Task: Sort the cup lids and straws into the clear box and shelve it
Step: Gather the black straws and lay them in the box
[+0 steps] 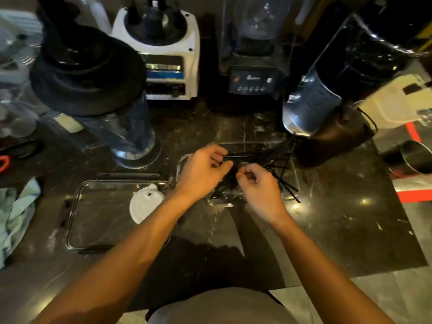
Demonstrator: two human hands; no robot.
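Observation:
A clear box sits on the dark marble counter, holding several black straws that stick out over its right and near edges. My left hand hovers over the box's left side, fingers curled around one or two straws. My right hand is just right of it over the box's near side, fingers pinched on straws. A white cup lid rests on the flat clear box cover, which lies to the left of the box.
Blenders stand behind: a clear jug with a black lid, a white base, a black base. A dark grinder leans at right, a steel cup beyond it. A pale cloth lies at left.

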